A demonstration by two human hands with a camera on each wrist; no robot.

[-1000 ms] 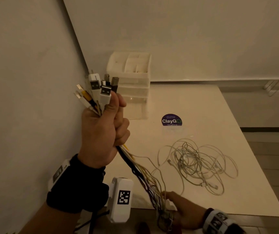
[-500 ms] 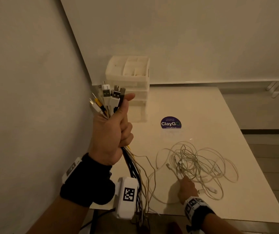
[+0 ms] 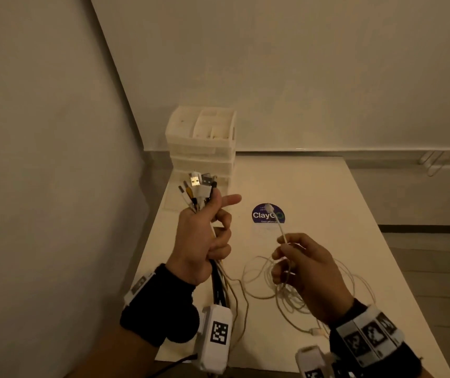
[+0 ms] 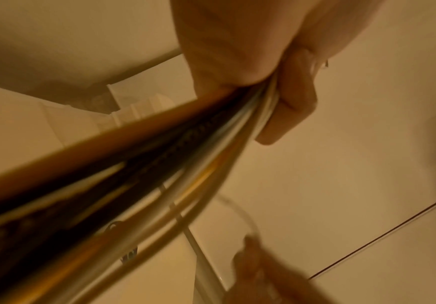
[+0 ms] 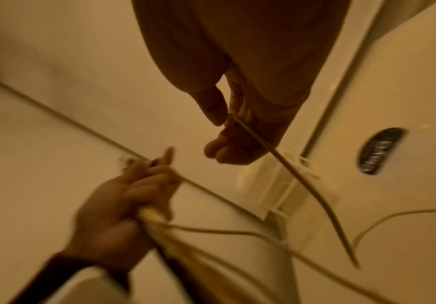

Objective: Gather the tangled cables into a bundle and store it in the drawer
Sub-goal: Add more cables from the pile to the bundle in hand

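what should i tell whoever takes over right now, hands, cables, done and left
Left hand: raised, gripping the bundle of cables plug ends up, index finger pointing out; their tails hang past the table edge.
Right hand: pinching one white cable just below its plug, lifted off the table.
The loose white tangle trails from that cable and lies on the table under the right hand.
The drawer unit stands at the table's far left corner, drawers seemingly shut.
Done: most plug ends gathered in the left hand.
Left: add the white cable, gather the tangle, open a drawer, store the bundle.
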